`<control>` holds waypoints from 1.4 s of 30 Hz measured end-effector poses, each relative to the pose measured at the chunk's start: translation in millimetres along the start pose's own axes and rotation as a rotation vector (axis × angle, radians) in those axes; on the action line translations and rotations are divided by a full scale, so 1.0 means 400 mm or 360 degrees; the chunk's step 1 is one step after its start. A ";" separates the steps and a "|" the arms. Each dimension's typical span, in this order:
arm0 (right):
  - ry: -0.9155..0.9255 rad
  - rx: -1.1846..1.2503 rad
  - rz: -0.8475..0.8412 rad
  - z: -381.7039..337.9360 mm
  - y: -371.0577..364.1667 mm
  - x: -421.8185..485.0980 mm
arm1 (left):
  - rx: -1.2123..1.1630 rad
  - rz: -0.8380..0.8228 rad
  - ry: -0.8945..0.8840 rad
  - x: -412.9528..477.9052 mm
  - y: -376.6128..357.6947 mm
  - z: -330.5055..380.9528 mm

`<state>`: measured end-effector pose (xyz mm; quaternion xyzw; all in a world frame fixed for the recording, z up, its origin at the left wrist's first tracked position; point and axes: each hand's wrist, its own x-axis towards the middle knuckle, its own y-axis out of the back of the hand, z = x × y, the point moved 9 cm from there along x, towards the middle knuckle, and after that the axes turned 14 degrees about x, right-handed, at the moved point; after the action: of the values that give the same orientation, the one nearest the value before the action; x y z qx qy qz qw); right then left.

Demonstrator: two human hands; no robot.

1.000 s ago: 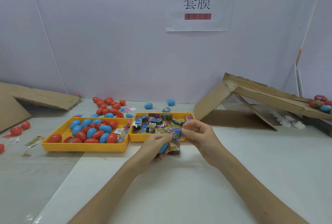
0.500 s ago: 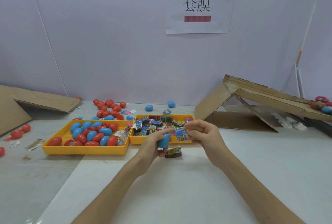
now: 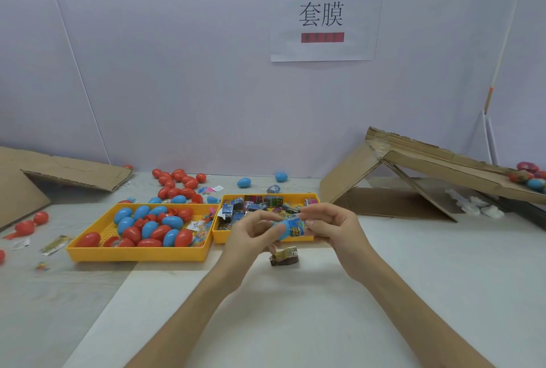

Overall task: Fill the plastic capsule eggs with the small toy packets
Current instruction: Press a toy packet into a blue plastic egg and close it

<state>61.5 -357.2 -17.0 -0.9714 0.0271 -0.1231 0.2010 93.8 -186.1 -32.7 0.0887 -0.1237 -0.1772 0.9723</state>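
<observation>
blue egg [image 3: 280,229] up over the surface [image 3: 295,323], gripped in left hand [image 3: 251,237] | right hand [image 3: 334,229] pinches packet [image 3: 297,227], now nosed against the egg's mouth, beside it a moment ago | stuffing likely begun, closing still ahead

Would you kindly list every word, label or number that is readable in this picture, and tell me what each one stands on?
"套膜": on the white paper sheet.
Two red bars on that sheet: blurred, unreadable.
Held packet at the blue egg: print too small to read.
Loose packet on the table, and packets in the yellow tray: too small to read.
</observation>
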 end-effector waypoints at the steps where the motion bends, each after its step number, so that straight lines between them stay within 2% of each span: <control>1: -0.0003 0.0004 -0.0014 0.001 -0.003 0.000 | -0.0004 0.0001 0.0019 0.000 -0.002 -0.004; 7: 0.0013 -0.0048 -0.0079 0.001 -0.012 -0.003 | 0.0002 -0.0040 0.0079 0.006 -0.013 -0.024; 20: 0.0519 -0.0853 -0.0165 -0.038 -0.048 -0.019 | 0.0050 -0.0050 0.0064 0.010 -0.014 -0.030; 28: 0.0575 -0.1017 -0.0230 -0.032 -0.069 -0.029 | 0.0084 -0.0027 0.0059 0.010 -0.012 -0.030; 34: 0.0652 -0.1043 -0.0146 -0.054 -0.058 -0.029 | -0.0100 -0.0206 0.0089 0.004 -0.029 -0.027; 42: 0.0653 -0.1063 -0.0126 -0.054 -0.058 -0.029 | 0.0011 -0.0144 0.0046 0.007 -0.019 -0.020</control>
<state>44.8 -343.1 8.7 -0.9389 0.0677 -0.3069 -0.1406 95.9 -193.2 -41.4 0.0999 -0.1062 -0.2191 0.9647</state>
